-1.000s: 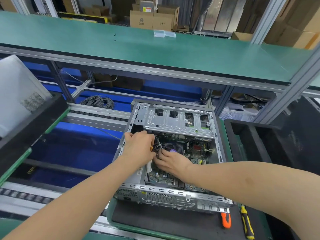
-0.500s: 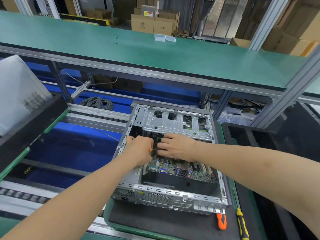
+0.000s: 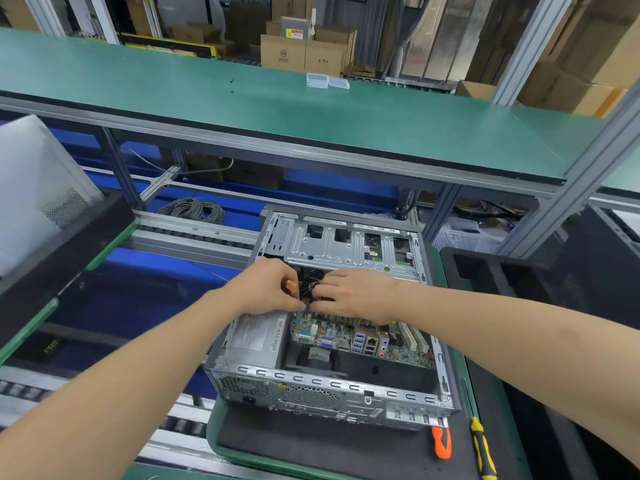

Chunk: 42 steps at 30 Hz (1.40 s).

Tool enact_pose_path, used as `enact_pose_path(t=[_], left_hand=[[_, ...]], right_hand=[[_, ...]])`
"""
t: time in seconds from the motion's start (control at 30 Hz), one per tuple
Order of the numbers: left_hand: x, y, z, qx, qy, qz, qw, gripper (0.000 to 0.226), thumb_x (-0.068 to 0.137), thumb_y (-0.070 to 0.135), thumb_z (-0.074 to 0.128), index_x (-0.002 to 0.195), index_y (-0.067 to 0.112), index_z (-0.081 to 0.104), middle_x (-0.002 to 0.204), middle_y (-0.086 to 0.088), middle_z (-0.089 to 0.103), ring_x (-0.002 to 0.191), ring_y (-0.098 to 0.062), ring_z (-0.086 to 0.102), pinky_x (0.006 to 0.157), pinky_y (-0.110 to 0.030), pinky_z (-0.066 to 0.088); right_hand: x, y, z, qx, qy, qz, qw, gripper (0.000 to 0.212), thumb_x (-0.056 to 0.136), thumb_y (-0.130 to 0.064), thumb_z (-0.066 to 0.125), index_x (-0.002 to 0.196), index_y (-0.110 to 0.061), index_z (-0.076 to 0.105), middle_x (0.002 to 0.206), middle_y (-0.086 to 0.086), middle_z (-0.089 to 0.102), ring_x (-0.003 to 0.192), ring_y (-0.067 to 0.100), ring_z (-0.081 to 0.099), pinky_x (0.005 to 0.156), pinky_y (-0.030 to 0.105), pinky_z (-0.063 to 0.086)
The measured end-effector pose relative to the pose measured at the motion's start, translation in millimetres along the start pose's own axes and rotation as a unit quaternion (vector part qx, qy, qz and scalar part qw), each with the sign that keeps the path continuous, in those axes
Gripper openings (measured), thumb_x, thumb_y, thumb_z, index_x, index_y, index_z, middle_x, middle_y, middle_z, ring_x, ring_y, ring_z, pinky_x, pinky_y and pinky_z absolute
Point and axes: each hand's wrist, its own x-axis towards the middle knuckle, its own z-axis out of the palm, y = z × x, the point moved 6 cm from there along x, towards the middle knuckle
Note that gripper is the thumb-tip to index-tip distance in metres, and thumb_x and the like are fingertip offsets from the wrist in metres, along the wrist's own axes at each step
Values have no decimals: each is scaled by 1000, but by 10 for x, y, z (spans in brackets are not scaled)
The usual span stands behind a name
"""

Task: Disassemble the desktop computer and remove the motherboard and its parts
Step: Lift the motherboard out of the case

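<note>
The open desktop case (image 3: 332, 393) lies on a black mat (image 3: 311, 445). Its green motherboard (image 3: 356, 337) is tilted up inside, with the rear ports facing me. A silver power supply (image 3: 256, 337) sits in the case's left part. My left hand (image 3: 266, 289) is closed at the board's upper left edge, with a small orange piece (image 3: 290, 287) at its fingers. My right hand (image 3: 353, 296) grips the top of the board among black cables (image 3: 311, 278). The silver drive cage (image 3: 346, 247) spans the far side.
An orange-handled tool (image 3: 441, 443) and a yellow-black screwdriver (image 3: 483, 448) lie on the mat at the lower right. A black tray (image 3: 502, 271) stands to the right, another computer (image 3: 38, 188) to the left. A green shelf (image 3: 277, 109) runs overhead. A cable coil (image 3: 194, 209) lies behind.
The motherboard has been lifted from flat to tilted, its port side now up toward me. My right hand moved up to the board's top edge. The left hand stayed near the upper left.
</note>
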Motion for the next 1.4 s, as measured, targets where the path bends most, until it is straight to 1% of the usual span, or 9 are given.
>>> enact_pose_path(t=[0.07,0.2,0.3,0.4,0.6,0.83,1.0,1.3,1.4], left_hand=[[38,11,-66,11,3,-4,1000,31,70,51,90,82,28,73,80,12,70,78,-7,65,68,-28,54],[228,165,-169,62,71,-15,995,22,79,33,89,84,25,68,84,9,66,85,-15,65,75,-34,57],[329,127,-125,139,-9,-29,990,16,85,30,84,90,22,71,92,3,66,89,-20,64,76,-34,54],[283,50,-16,167,-95,36,981,16,98,35,69,99,20,75,86,6,64,86,-19,62,82,-34,52],[195,12,-99,66,-57,96,991,15,103,41,56,95,37,68,89,13,70,82,-5,62,69,-23,43],[118,15,-38,15,-77,79,994,24,99,19,49,88,34,64,92,10,67,89,-9,60,82,-35,48],[16,-49,-57,-36,-30,92,995,22,97,16,50,87,31,61,84,10,64,75,-2,55,68,-27,42],[-106,-6,-152,-147,68,96,982,25,98,15,63,95,40,68,88,15,72,75,-6,69,68,-21,52],[-145,13,-172,-183,75,87,976,25,99,12,61,101,36,68,89,10,76,83,-11,74,81,-38,59]], right_hand=[[0,1,5,11,-2,9,1000,82,74,-13,78,146,-14,37,135,10,46,120,29,47,108,40,43],[48,9,12,28,-5,36,999,82,76,-13,77,147,-14,36,133,9,45,116,28,46,101,38,47],[75,20,-4,40,-4,45,998,82,75,-13,78,146,-14,39,134,10,46,115,27,46,99,38,48],[60,25,-38,60,-5,40,997,84,72,-10,80,145,-14,39,134,10,44,114,27,46,94,37,51],[54,83,-114,91,-31,39,995,88,71,-3,78,147,-17,34,131,7,39,111,25,44,77,41,57],[3,101,-195,85,3,50,995,85,67,-8,80,142,-15,41,126,7,44,107,25,46,81,37,52],[-2,74,-243,71,30,35,996,86,60,-9,82,138,-14,43,120,8,46,103,27,48,94,40,50],[-97,-35,-290,108,45,76,990,95,50,-13,88,135,-11,46,115,10,44,95,24,44,72,37,51],[-149,73,-309,142,20,91,985,102,53,-11,88,142,-14,39,126,7,41,103,23,43,70,38,55]])
